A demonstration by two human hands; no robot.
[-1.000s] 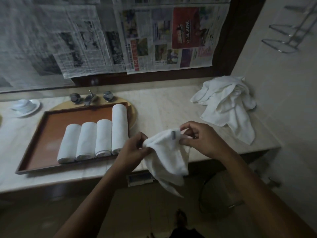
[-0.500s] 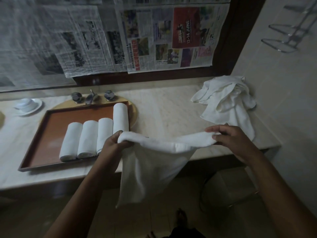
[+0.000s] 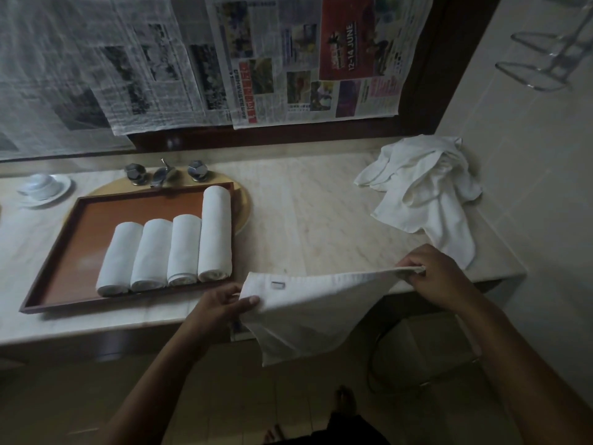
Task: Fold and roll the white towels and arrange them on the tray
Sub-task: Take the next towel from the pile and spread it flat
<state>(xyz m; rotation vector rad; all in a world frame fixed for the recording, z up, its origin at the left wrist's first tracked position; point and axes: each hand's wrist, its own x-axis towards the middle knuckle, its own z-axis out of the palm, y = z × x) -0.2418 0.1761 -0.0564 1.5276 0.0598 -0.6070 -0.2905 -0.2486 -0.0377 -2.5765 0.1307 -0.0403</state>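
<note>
A white towel (image 3: 308, 308) hangs stretched in front of the counter edge, a small tag near its upper left corner. My left hand (image 3: 221, 305) pinches that left corner and my right hand (image 3: 438, 277) pinches the right corner. The brown tray (image 3: 80, 220) lies on the counter to the left with several rolled white towels (image 3: 170, 248) side by side in its right part, the rightmost one longest. A heap of loose white towels (image 3: 423, 187) lies at the counter's far right by the wall.
The marble counter (image 3: 308, 220) runs across the view. Behind the tray stand tap handles and a spout (image 3: 165, 173). A white cup on a saucer (image 3: 43, 187) sits at far left. Newspaper (image 3: 224, 59) covers the mirror. Below right are a bin (image 3: 426, 351) and floor.
The bunched towel has been pulled open between my hands. My hands have moved apart and lower, and the towel now hangs flat with its tag facing up.
</note>
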